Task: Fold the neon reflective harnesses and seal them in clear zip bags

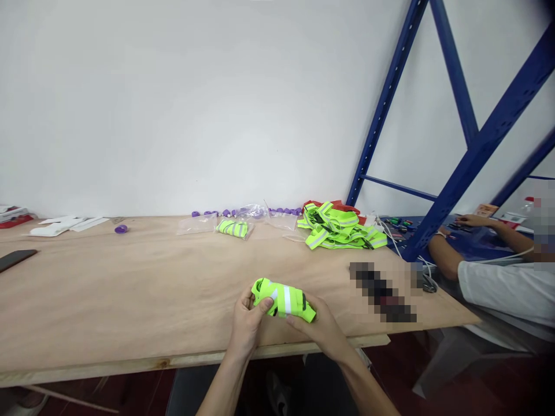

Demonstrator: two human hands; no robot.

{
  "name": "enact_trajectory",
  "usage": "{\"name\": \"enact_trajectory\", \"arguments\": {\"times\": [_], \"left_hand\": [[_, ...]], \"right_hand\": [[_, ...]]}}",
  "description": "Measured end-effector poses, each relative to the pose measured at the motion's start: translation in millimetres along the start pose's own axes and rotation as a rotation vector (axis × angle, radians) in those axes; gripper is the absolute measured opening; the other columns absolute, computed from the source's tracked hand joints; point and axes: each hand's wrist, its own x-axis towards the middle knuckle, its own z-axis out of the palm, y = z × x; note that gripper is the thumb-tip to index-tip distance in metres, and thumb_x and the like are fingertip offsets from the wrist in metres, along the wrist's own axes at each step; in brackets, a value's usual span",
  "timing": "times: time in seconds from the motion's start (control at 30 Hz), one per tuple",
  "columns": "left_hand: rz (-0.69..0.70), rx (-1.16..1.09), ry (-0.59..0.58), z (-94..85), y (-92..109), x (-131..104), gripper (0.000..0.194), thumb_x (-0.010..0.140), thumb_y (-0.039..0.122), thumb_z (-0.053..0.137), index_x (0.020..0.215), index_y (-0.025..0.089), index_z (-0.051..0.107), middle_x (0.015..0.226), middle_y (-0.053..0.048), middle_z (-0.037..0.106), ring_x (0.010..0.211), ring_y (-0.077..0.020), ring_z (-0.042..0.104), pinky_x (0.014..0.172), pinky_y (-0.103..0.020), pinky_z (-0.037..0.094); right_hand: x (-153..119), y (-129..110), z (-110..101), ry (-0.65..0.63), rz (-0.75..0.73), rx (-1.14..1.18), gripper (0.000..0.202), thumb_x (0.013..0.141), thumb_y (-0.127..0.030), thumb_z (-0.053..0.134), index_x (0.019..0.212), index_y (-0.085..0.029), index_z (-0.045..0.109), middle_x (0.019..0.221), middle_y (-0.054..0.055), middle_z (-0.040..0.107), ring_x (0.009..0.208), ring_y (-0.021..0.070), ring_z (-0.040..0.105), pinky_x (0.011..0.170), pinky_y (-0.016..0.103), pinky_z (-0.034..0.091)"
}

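A bare wooden table (130, 294) spreads before me, with a blue metal frame (451, 196) rising at two o'clock. At one o'clock from what I hold lies a loose heap of yellow-green straps (342, 228), tangled and striped silver. My left hand (248, 315) grips the left end of a bundle, thumb pressed on its front; my right hand (318, 323) closes around the other end. The bundle (284, 297) sits between them near the table's front edge: fluorescent yellow-green, compactly rolled, crossed by pale reflective bands, with dark bits at its right and a flap sticking out at four o'clock. A smaller-looking bagged roll (233, 227) lies at eleven o'clock, a purple coil (121, 229) at ten.
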Motion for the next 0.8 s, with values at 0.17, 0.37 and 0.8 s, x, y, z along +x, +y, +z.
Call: {"name": "enact_trajectory", "arguments": {"times": [0.17, 0.37, 0.8], "left_hand": [[0.009, 0.039, -0.043, 5.2, -1.1, -2.8, 0.054, 0.066, 0.042, 0.089, 0.108, 0.013, 0.070, 0.106, -0.012, 0.073, 0.103, -0.0276, 0.067, 0.092, -0.036, 0.051], [-0.024, 0.073, -0.227, 21.4, 2.8, 5.6, 0.059, 0.070, 0.048, 0.085, 0.116, 0.013, 0.071, 0.120, -0.014, 0.070, 0.112, -0.0308, 0.064, 0.097, -0.040, 0.051], [0.093, 0.892, -0.737, 58.4, -1.9, 113.1, 0.061, 0.101, 0.056, 0.025, 0.143, 0.021, 0.051, 0.152, -0.009, 0.048, 0.141, -0.0251, 0.043, 0.118, -0.043, 0.032]], "right_hand": [[-7.4, -7.8, -4.0, 0.022, -0.017, 0.064, 0.052, 0.072, -0.041, 0.079, 0.118, -0.018, 0.069, 0.113, 0.011, 0.074, 0.101, 0.0278, 0.069, 0.086, 0.037, 0.058], [-8.8, 1.2, -4.6, 0.109, -0.118, 0.123, 0.048, 0.076, -0.035, 0.079, 0.120, -0.019, 0.069, 0.124, 0.013, 0.069, 0.114, 0.0291, 0.065, 0.098, 0.040, 0.054], [-38.1, 32.1, -32.7, 0.647, -0.060, 0.207, 0.039, 0.070, -0.043, 0.081, 0.098, -0.017, 0.073, 0.095, 0.011, 0.077, 0.088, 0.0267, 0.072, 0.081, 0.037, 0.060]]}}
